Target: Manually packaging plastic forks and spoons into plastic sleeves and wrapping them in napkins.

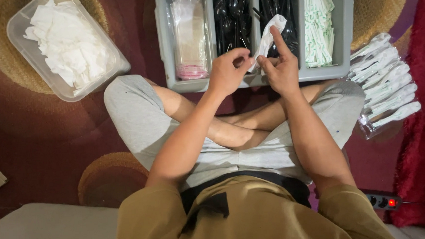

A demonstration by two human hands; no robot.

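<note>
Patterned maroon carpet [53,142] underneath; grey divided tray [167,44] ahead, black plastic cutlery [231,16] in its middle compartments. Clear tub of white napkins [68,40] far left; stack of wrapped cutlery packs [387,76] right. Left hand [227,72] pinching lower edge of white napkin [268,36]; right hand [280,70] gripping it, forefinger raised along it, just above tray's near wall

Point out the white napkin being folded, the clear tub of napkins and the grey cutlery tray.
white napkin [269,38], head view, on its middle fold between the hands.
clear tub [21,52], head view, on its left wall.
grey cutlery tray [164,44], head view, on its left wall.
</note>
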